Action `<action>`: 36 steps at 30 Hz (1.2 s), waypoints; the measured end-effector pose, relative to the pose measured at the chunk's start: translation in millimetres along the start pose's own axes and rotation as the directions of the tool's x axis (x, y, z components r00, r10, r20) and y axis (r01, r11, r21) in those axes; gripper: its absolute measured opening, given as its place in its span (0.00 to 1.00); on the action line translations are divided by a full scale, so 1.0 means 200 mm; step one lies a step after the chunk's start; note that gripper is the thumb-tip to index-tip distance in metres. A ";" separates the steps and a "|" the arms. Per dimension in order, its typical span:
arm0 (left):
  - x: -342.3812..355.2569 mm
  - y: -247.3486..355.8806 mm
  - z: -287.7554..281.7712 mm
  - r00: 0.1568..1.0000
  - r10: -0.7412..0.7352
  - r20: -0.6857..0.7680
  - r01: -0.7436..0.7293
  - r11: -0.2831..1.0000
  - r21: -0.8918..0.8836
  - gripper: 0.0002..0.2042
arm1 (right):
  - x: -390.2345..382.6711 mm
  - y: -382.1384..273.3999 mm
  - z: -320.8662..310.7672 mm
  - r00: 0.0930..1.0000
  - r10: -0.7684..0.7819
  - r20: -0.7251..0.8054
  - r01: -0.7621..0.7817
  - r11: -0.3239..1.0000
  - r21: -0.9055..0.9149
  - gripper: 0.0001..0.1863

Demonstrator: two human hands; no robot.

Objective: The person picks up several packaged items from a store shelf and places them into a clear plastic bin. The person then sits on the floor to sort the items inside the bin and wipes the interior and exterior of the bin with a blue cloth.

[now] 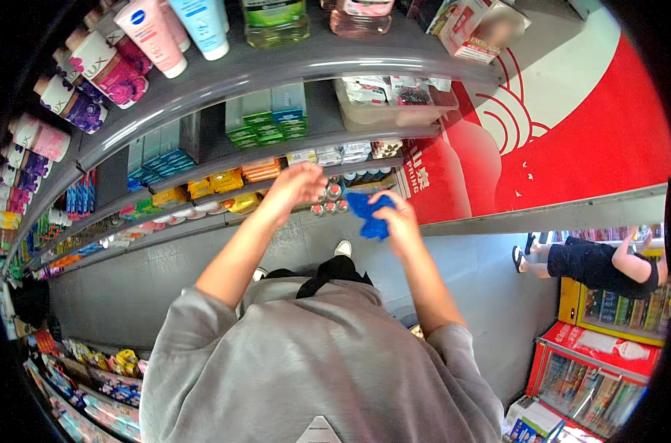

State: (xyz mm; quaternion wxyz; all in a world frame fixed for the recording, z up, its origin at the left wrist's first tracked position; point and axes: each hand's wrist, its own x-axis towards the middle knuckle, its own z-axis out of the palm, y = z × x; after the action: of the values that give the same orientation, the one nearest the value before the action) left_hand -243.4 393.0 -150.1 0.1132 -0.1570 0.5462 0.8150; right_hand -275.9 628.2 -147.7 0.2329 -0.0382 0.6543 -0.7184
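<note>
My right hand is closed on a crumpled blue cloth, held in the air in front of the shelves. The cloth hangs from between my thumb and fingers. My left hand is raised to the left of it, fingers loosely bent and slightly blurred, with nothing seen in it. Behind the left hand are shelf rows with white boxes and orange boxes. Several small cans or bottles with round tops show low down between my two hands.
Upper shelves carry pink tubes, pump bottles, green boxes and a clear plastic bin. A red and white panel stands right. Another person is near display coolers. More stocked shelves stand behind left.
</note>
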 end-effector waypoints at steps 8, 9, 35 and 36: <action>0.68 0.17 0.35 0.987 -0.154 -0.036 0.144 0.971 -0.189 0.32 | 0.10 -0.11 -0.60 0.986 0.086 -0.144 -0.045 0.963 0.267 0.09; 0.74 0.18 0.41 0.983 -0.182 -0.006 0.176 0.961 -0.215 0.32 | 0.12 -0.09 -0.64 0.983 0.083 -0.161 -0.034 0.958 0.284 0.10; 0.64 0.13 0.23 0.911 0.218 -0.350 -0.250 0.967 -0.046 0.22 | 0.89 -0.14 0.10 0.546 -0.786 0.290 0.557 0.082 -0.827 0.11; 0.65 0.14 0.22 0.913 0.178 -0.368 -0.210 0.976 -0.049 0.21 | 0.88 -0.11 0.18 0.528 -0.786 0.322 0.598 0.075 -0.798 0.13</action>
State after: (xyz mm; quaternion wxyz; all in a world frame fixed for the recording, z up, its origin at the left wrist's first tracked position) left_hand -379.9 424.9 -160.4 -0.0775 -0.2539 0.5345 0.8024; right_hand -425.5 528.0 -165.6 -0.2544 -0.3830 0.8288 -0.3189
